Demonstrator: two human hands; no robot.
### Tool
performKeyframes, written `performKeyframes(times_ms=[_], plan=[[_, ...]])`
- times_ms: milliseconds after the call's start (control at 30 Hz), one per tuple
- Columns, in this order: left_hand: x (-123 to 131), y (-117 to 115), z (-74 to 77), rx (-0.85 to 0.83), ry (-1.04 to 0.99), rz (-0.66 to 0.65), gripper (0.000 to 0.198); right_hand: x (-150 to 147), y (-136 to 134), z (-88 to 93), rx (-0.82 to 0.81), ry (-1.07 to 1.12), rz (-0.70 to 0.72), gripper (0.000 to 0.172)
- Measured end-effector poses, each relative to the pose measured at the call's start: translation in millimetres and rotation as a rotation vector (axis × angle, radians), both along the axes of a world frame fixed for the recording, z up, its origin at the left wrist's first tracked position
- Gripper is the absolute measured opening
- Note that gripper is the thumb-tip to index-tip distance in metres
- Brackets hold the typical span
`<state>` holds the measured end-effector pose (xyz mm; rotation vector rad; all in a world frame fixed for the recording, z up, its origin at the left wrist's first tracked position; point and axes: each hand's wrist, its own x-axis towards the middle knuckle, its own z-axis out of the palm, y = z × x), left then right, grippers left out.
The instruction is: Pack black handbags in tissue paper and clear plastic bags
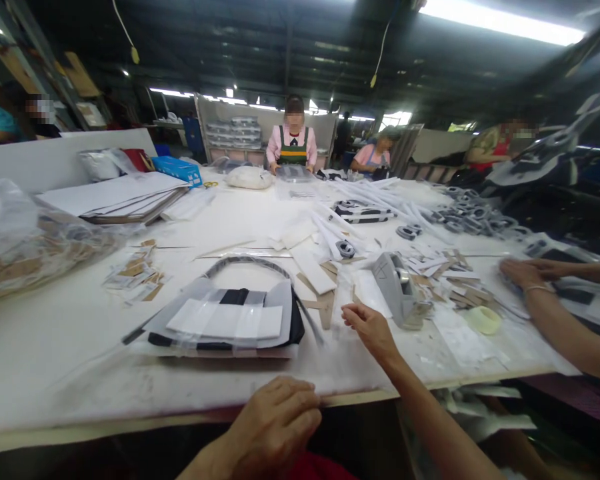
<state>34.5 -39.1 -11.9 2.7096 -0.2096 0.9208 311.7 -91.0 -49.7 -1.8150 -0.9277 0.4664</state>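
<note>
A black and grey handbag (240, 320) lies before me with its looped handle standing up behind it. Clear film and a white card (225, 319) cover its front. My left hand (277, 423) is at the table's front edge, nearer me than the bag, its fingers curled together and their undersides hidden. To the bag's right, my right hand (373, 328) is raised with thumb and fingertips pinched; whatever is between them is too small to make out. Just beyond it stands a grey tape dispenser (399, 290).
Cardboard pieces and tags (450, 273) litter the right side, beside a tape roll (483, 320). A co-worker's hands (530, 275) rest on another wrapped item at right. White sheets (115, 197) are stacked at left behind a plastic bag of tags (35, 247). Another person (294, 143) sits opposite.
</note>
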Motion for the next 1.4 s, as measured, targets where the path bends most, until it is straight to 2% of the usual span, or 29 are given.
performKeyframes(times_ms=[67,167,267,367,500,700,800,933,1067,1167,1300,1400], plan=[[6.4,-6.2,-19.0,0.007,0.038,0.012,0.014,10.0,-9.4,-10.2,-0.032,-0.152,-0.003,0.03],[11.6,-5.2,-39.8,0.053,0.124,0.067,0.011,14.0,-17.9,-32.0,0.006,-0.416,0.086,0.028],[14.1,1.2,-48.5,0.11,0.242,0.081,0.009,16.5,-20.0,-52.0,0.05,-0.629,0.173,0.03],[16.6,7.8,-51.9,0.122,0.304,0.089,0.011,23.7,-19.3,-62.9,0.05,-0.721,0.225,0.036],[19.4,11.1,-58.3,0.124,0.33,0.102,0.014,36.1,-17.0,-61.2,-0.001,-0.738,0.298,0.037],[20.8,8.0,-67.6,0.11,0.306,0.104,0.014,40.9,-7.4,-41.3,-0.227,-0.733,0.37,0.02],[20.7,7.2,-69.0,0.094,0.296,0.121,0.014,31.9,-7.4,-39.2,-0.214,-0.782,0.319,0.021],[19.4,7.7,-68.2,0.067,0.308,0.099,0.018,20.6,-16.9,-45.3,-0.026,-0.768,0.18,0.027],[18.6,8.8,-67.5,0.007,0.319,0.071,0.019,19.6,-26.1,-40.9,-0.021,-0.505,-0.007,0.032],[19.0,9.8,-67.4,-0.114,0.284,0.076,0.016,19.6,-28.2,-31.8,-0.039,-0.308,-0.168,0.039],[16.3,10.8,-59.6,-0.242,0.294,0.072,0.014,17.5,-27.8,-28.1,-0.027,-0.256,-0.197,0.04],[9.1,13.4,-41.9,-0.262,0.262,0.069,0.015,17.4,-26.9,-30.0,-0.032,-0.291,-0.177,0.039]])
